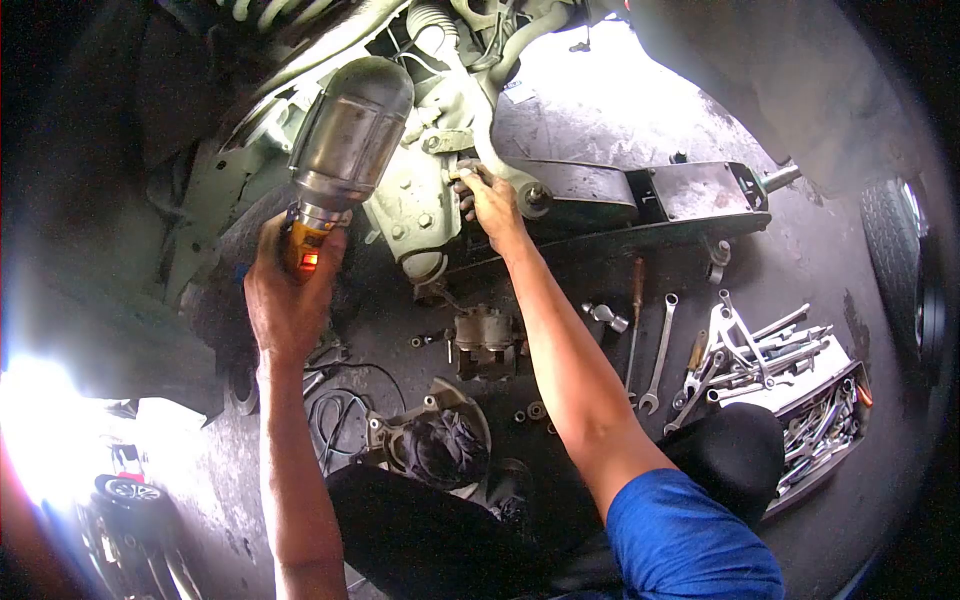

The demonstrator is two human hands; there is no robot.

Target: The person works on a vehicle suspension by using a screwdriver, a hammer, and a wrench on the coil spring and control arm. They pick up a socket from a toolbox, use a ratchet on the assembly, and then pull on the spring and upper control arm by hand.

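Observation:
My left hand (290, 285) is closed around the yellow grip of a tool with a large, rounded metallic head (350, 130). A red spot glows on its grip, and its head points up beside the car's suspension. My right hand (490, 205) reaches to the pale suspension arm (408, 205), thumb and fingers pinched together at its edge. What they hold there is too small to make out. Close to the right hand is a round bushing end with a bolt (537, 197). Below the arm sits a brake caliper (485, 335) on the floor.
A floor jack (680, 192) extends under the car. On the floor lie a combination wrench (657, 355), a screwdriver (637, 300), a hammer (606, 317) and a tool tray (800, 480) heaped with wrenches. A brake dust shield (380, 435) lies near my legs. A tyre (893, 240) stands right.

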